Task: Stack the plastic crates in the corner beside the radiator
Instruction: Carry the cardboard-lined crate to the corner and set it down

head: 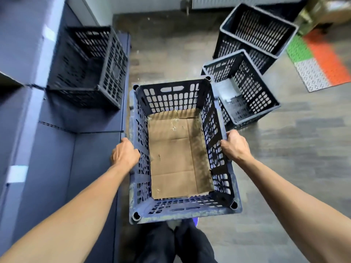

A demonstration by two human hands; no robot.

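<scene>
I hold a dark blue perforated plastic crate [171,97] in front of me, its floor lined with brown cardboard [176,152]. My left hand [124,153] grips its left rim and my right hand [234,145] grips its right rim. A smaller blue crate [252,86] stands on the floor just beyond on the right. Behind it stands a larger black crate [256,33]. Another black crate [89,65] sits on the shelf to the left. The white radiator [228,0] runs along the far wall.
Dark blue shelving [57,149] lines the left side. A green, orange and white mat [321,61] lies on the wood-look floor at the right. A wrapped box on a dolly [322,12] stands in the far right corner. My legs [176,243] are below the crate.
</scene>
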